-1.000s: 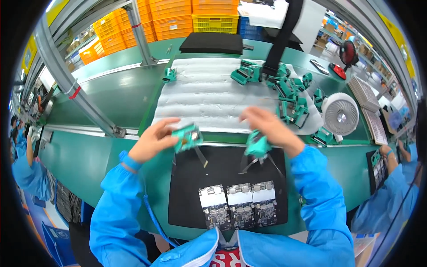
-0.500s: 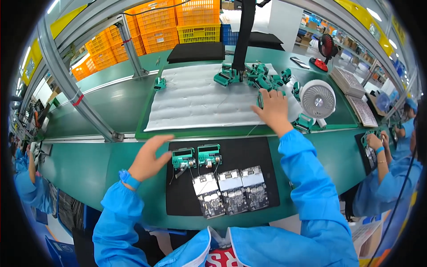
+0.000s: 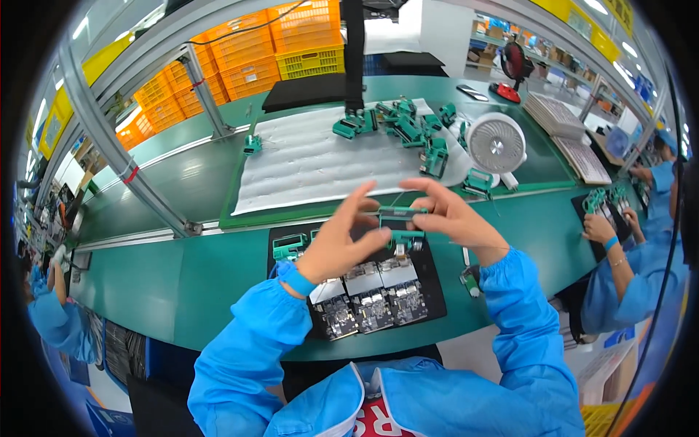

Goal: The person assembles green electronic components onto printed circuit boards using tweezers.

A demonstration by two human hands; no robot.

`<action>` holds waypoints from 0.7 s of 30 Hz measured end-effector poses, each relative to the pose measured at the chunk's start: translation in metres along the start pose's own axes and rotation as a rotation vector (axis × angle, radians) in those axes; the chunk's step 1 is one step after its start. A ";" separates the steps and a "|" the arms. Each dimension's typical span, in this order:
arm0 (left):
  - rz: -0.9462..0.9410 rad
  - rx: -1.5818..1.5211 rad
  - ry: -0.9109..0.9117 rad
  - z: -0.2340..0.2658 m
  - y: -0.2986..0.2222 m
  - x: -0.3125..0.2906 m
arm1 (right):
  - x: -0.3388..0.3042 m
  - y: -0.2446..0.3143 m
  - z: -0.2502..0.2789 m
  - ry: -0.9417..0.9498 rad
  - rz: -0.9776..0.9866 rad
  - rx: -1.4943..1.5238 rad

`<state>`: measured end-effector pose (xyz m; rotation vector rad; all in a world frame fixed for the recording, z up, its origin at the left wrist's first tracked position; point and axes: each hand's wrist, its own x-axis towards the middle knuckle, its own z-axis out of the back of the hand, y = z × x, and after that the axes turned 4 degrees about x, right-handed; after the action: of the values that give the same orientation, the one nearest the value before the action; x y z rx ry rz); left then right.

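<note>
Above the black mat (image 3: 435,291), my two hands meet at a green plastic housing (image 3: 402,214) with a dark bar and a thin wire. My right hand (image 3: 457,222) pinches its right end between thumb and fingers. My left hand (image 3: 336,237) curls round its left side, thumb below and index finger raised; the exact contact is partly hidden. Another green housing (image 3: 288,246) lies on the mat left of my left hand, and one beside it is mostly covered by that hand. Nearer to me, three circuit boards (image 3: 373,309) with pale upper panels lie in a row.
Several green housings (image 3: 408,130) are heaped on the white padded sheet (image 3: 291,171), beside a white fan (image 3: 497,144). A dark post (image 3: 354,58) rises behind them. Metal frame posts (image 3: 124,146) stand left. A co-worker's hands (image 3: 601,227) work at the right.
My right hand has come back from the heap with a green housing. My left hand has moved right to meet it over the mat. The view has shifted slightly.
</note>
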<state>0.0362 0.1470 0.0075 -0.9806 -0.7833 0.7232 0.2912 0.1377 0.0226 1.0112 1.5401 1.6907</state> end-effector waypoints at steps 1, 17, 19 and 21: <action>0.016 -0.046 0.131 -0.010 0.001 0.002 | -0.009 -0.005 -0.004 0.002 0.002 0.035; 0.209 -0.030 -0.184 -0.058 0.068 0.011 | -0.175 -0.065 -0.004 -0.723 -0.434 -0.854; 0.303 -0.224 -0.183 -0.059 0.059 0.013 | -0.179 -0.065 0.003 -0.696 -0.480 -0.860; 0.298 -0.323 -0.176 -0.060 0.064 0.013 | -0.166 -0.050 -0.001 -0.686 -0.461 -0.927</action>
<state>0.0821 0.1559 -0.0681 -1.3578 -0.9373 0.9695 0.3722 0.0012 -0.0478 0.5579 0.3899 1.2778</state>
